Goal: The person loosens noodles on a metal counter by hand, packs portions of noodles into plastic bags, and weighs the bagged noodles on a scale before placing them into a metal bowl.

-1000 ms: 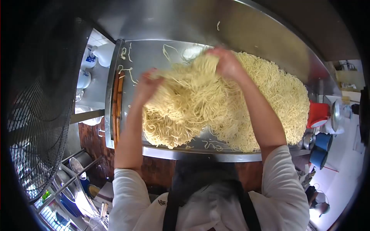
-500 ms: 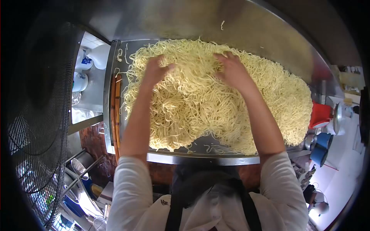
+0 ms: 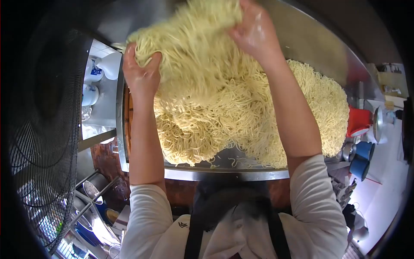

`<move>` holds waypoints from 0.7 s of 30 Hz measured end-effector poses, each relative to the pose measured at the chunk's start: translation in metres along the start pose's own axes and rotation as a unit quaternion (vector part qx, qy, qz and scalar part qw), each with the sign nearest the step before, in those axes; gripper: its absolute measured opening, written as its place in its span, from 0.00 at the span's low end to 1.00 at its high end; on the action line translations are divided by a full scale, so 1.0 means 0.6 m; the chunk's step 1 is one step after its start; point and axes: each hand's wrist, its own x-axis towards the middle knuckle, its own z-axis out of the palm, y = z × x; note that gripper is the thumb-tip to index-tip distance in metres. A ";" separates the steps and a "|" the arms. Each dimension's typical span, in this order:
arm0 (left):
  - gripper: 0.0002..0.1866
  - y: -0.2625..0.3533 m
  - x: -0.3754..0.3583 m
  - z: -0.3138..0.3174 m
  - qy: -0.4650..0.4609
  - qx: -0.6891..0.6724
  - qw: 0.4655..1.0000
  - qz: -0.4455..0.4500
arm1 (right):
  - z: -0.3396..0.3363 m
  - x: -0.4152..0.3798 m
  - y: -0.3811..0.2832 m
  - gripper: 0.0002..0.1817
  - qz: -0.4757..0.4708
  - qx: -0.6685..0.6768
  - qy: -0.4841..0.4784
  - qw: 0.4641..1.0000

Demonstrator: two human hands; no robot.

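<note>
A large mass of pale yellow noodles [image 3: 224,116] covers most of a metal table [image 3: 194,173]. Between my two hands a thick bundle of these noodles is lifted up, its strands hanging down and smeared by motion. My left hand [image 3: 142,71] grips the bundle's left end, thumb and fingers curled into the strands. Higher up and to the right, my right hand [image 3: 254,30] holds the other end, fingertips partly hidden at the top edge of the view. Both hands look wet and shiny.
Wooden sticks [image 3: 128,114] lie along the table's left side. A mesh fan guard [image 3: 43,142] stands at far left, near white jugs [image 3: 110,65] on a shelf. A red container [image 3: 359,121] and blue containers [image 3: 361,159] are beyond the right end.
Both hands have risen from the noodle pile toward the top of the view, lifting a bundle of noodles with them. My left hand has also shifted left.
</note>
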 end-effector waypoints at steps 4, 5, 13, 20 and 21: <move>0.35 -0.124 -0.025 0.060 -0.030 0.292 0.949 0.113 | 0.063 -0.025 0.041 0.43 -0.019 0.016 -0.020 0.999; 0.36 -0.116 -0.054 0.054 -0.093 0.300 0.948 0.051 | 0.066 -0.070 0.078 0.48 0.025 0.019 -0.170 0.985; 0.39 -0.145 -0.251 0.276 -0.268 0.057 0.940 -0.204 | 0.180 -0.252 0.230 0.35 0.265 -0.044 -0.284 0.920; 0.23 -0.024 -0.080 0.050 -0.011 -0.341 0.927 -0.155 | 0.072 -0.177 0.006 0.43 0.104 0.288 -0.156 0.939; 0.23 -0.046 -0.062 0.031 -0.052 -0.349 0.930 -0.106 | 0.061 -0.184 -0.008 0.45 0.080 0.258 -0.155 0.950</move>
